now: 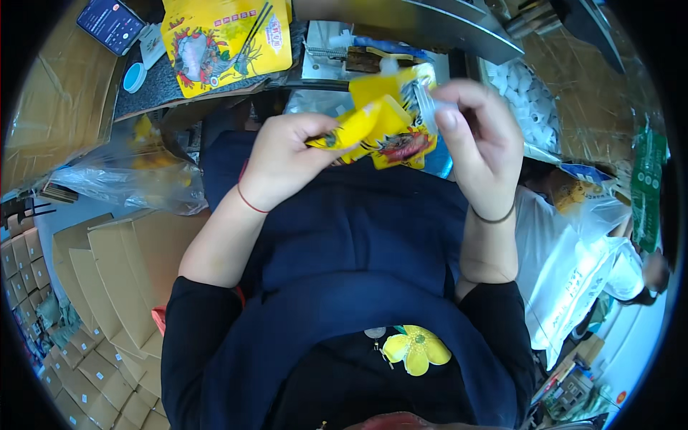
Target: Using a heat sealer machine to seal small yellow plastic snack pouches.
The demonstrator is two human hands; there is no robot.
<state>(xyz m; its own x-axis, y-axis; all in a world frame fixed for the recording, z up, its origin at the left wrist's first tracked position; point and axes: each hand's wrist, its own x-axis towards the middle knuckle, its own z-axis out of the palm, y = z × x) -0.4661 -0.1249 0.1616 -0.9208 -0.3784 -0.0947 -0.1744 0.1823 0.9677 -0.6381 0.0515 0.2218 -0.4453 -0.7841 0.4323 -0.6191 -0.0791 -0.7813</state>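
Note:
My left hand [283,154] pinches the near left end of a yellow printed pouch [405,147], thumb on top and fingers curled beneath. The pouch is creased and tilted, with a picture of red food on its front. At its right edge my right hand [491,140] is closed, thumb and forefinger together around a pale, translucent bit. Motion blurs those fingertips, and I cannot tell whether that bit belongs to the pouch. Flat on the dark bench at the back left lies a larger yellow printed bag [229,46].
White plastic caps [523,100] fill a box at the back right. A metal machine [430,29] stands behind my hands. A phone [111,25] and a round blue-white lid [135,77] lie back left. Cardboard boxes [136,272] stand left; a white sack [566,265] is at right, near another person [631,276].

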